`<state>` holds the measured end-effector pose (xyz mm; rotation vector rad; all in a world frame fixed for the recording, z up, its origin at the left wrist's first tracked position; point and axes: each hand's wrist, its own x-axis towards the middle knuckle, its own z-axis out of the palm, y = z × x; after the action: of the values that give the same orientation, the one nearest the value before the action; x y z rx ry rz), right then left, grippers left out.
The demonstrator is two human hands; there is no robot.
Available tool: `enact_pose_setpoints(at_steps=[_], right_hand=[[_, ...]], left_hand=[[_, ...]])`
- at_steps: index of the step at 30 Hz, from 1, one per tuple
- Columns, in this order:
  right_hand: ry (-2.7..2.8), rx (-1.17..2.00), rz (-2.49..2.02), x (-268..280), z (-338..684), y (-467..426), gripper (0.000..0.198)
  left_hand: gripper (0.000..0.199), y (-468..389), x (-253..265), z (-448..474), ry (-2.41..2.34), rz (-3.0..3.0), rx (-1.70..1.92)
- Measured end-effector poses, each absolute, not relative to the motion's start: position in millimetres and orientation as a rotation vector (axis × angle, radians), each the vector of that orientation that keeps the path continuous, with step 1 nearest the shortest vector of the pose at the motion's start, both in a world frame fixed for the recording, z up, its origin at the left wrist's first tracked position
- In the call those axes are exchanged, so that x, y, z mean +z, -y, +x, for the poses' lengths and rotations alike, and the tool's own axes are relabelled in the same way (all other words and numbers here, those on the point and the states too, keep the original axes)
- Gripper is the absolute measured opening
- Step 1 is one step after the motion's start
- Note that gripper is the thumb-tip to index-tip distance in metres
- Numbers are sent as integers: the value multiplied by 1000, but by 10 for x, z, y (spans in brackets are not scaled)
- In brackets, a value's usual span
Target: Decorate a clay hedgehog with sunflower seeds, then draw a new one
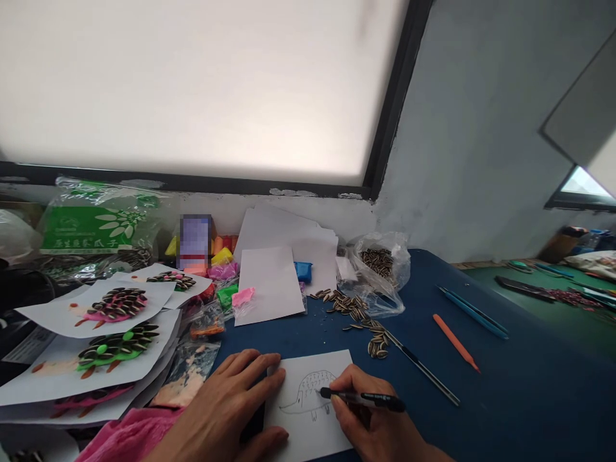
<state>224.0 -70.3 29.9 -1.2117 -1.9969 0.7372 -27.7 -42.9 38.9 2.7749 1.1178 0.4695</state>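
Observation:
A sheet of white paper (312, 441) lies on the blue table, with a line drawing of a hedgehog (302, 399) on it. My left hand (235, 398) is open, fingers apart, its fingertips on the sheet's left edge. Between thumb and fingers my right hand (368, 417) grips a black pen (378, 400), whose tip is at the spiny back of the drawing. Part of the hedgehog's rear is hidden by my right hand. Loose sunflower seeds (351, 307) are scattered just beyond the paper.
Stacked sheets with seed-covered hedgehogs (120, 308) lie at left, near a pink cloth (129, 436). Behind are a green seed bag (91, 221), coloured clay packets (224, 273), blank sheets (269, 285) and a plastic bag of seeds (380, 263). Tweezers (474, 312) and an orange pen (456, 343) lie right.

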Motion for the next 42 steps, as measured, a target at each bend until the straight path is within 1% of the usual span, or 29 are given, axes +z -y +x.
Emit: enact_pose_setpoints(at_steps=[3, 13, 17, 22, 27, 32, 38, 42], right_hand=[[1991, 753, -1200, 309, 2238, 706, 14], [1956, 703, -1225, 267, 2254, 722, 13], [1967, 729, -1212, 283, 2251, 711, 13], [1956, 763, -1212, 322, 2238, 711, 15], [1972, 725, -1190, 307, 2233, 710, 12], [1967, 759, -1210, 303, 2243, 716, 11], [1917, 656, -1283, 301, 2296, 704, 13], [1943, 665, -1277, 317, 2300, 692, 15]], left_hand=[[39, 435, 407, -271, -1102, 2787, 492], [38, 488, 449, -272, -1133, 2740, 483], [38, 465, 436, -262, -1140, 2753, 459], [37, 455, 414, -285, -1091, 2773, 550], [38, 467, 427, -277, -1145, 2746, 521], [36, 468, 458, -273, -1130, 2738, 501], [39, 479, 467, -280, -1133, 2755, 491], [38, 481, 476, -266, -1153, 2767, 462]])
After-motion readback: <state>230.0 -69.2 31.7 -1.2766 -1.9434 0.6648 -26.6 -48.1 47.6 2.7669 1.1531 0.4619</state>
